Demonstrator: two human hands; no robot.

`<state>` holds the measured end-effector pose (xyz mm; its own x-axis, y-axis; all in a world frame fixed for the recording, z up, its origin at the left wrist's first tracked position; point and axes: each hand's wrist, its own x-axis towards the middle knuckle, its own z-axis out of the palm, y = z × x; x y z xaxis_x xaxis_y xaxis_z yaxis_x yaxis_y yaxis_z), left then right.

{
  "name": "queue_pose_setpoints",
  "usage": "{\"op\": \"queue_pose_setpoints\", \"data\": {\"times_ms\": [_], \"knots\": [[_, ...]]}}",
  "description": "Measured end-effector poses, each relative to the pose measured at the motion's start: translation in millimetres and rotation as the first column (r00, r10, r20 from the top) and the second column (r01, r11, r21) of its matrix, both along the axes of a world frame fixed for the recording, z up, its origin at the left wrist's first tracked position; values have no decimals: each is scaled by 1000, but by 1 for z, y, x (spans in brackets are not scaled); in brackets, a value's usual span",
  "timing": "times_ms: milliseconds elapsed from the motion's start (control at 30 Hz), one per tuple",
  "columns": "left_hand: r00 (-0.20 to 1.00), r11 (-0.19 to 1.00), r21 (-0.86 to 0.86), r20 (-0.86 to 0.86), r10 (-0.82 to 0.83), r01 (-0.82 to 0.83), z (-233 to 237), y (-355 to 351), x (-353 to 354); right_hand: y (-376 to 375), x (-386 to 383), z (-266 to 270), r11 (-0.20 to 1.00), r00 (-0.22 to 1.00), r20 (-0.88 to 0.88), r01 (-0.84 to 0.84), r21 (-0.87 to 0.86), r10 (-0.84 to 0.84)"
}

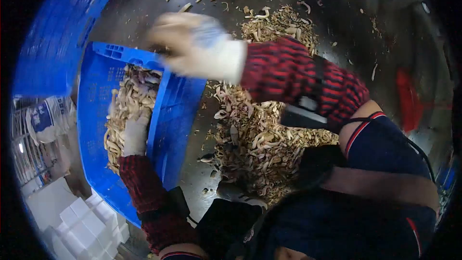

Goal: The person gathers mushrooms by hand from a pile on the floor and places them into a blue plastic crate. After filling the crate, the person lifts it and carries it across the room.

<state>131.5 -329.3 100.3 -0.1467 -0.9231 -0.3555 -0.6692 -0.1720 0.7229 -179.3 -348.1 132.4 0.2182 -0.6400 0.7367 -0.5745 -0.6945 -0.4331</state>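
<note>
My left hand (136,135), in a whitish glove, reaches down into the blue crate (96,110) and lies on the pale, finger-shaped pieces (118,132) inside; its fingertips are hard to make out among them. Gloved and smeared by motion, my right hand (185,45) is over the crate's upper right corner. A dark patch shows by its fingers, and whether it holds anything cannot be seen. Red and black checked sleeves cover both forearms. Right of the crate, a large heap of similar pale and brownish pieces (269,139) lies on the dark metal table (346,29).
Another blue crate (48,38) stands at the upper left. White boxes (86,221) are stacked at the lower left, below a white bag (48,118) by a rack. A blurred red object (408,101) is at the right. Loose pieces lie scattered near the top.
</note>
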Motion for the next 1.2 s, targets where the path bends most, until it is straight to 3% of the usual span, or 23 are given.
{"op": "queue_pose_setpoints", "data": {"times_ms": [67, 100, 133, 167, 200, 233, 267, 333, 400, 467, 500, 567, 667, 733, 800, 867, 933, 1000, 1067, 1100, 1133, 1167, 1200], "knots": [[767, 884, 64, 471, -436, 463, 3, -9, 1, 23, -27, -83, 969, 996, -60, -42, 244, 58], [875, 984, 124, 453, -171, 128, 6, -6, -15, 51, -37, -122, 907, 885, -441, 55, 417, 149], [875, 984, 128, 455, -166, 120, -1, -6, -8, 74, -38, -130, 648, 703, -545, 156, 746, 458], [951, 974, 222, 290, -107, 42, -13, -7, 2, 103, -34, -156, 594, 541, -621, 253, 764, 568], [992, 946, 322, 123, -24, -17, -19, -8, 7, 134, -41, -188, 657, 572, -634, 205, 725, 521], [992, 946, 324, 127, -25, -18, -13, -5, 1, 139, -38, -204, 495, 630, -560, 301, 815, 539], [995, 972, 234, 87, -54, 32, -2, 0, -9, 148, -45, -267, 494, 821, -441, 232, 838, 362], [996, 987, 143, 57, -76, 67, 4, 6, -9, 132, -60, -206, 394, 741, -397, 194, 898, 541], [958, 991, 95, 262, -114, 91, -4, 1, -4, 120, -93, -194, 267, 875, -129, 0, 964, 467], [971, 992, 77, 211, -113, 99, -15, -4, 2, 100, -116, -170, 105, 842, -213, 186, 977, 495], [978, 992, 69, 169, -120, 109, -20, -3, 5, 97, -116, -156, 105, 834, -215, 188, 976, 508], [970, 993, 88, 226, -94, 76, -9, -1, -9, 92, -103, -135, 283, 596, -510, 436, 854, 621], [972, 983, 171, 210, -104, 68, -8, 0, -6, 105, -42, -115, 387, 467, -456, 242, 890, 758], [959, 964, -26, 112, -260, 264, -3, 6, -11, 129, -2, -132, 474, 546, -402, 10, 880, 735], [974, 979, 43, 101, -203, 200, -12, 1, -4, 152, 36, -190, 593, 456, -517, -31, 804, 725], [986, 985, 112, 94, -140, 129, -13, -1, -1, 158, 39, -205, 539, 428, -493, 15, 842, 758], [928, 949, -72, 243, -282, 307, -6, 4, -3, 160, 36, -212, 456, 459, -438, 79, 886, 773], [931, 956, -44, 244, -272, 291, 0, 6, -6, 163, 21, -210, 515, 539, -467, 70, 854, 701], [935, 961, -20, 240, -263, 275, -3, 5, -6, 151, 0, -206, 377, 600, -333, 56, 925, 728], [935, 946, -57, 183, -303, 318, -7, 3, -4, 134, -9, -156, 131, 736, -141, 71, 989, 663], [930, 929, -96, 128, -344, 357, -10, 3, -1, 135, -27, -189, 74, 883, 170, -223, 972, 437], [933, 931, -102, 127, -338, 351, -4, 4, -6, 120, -33, -138, -31, 783, 581, -590, 807, 221], [965, 968, -58, 107, -239, 246, 7, 6, -19, 108, -39, -134, 199, 709, 652, -703, 682, 269]]}}
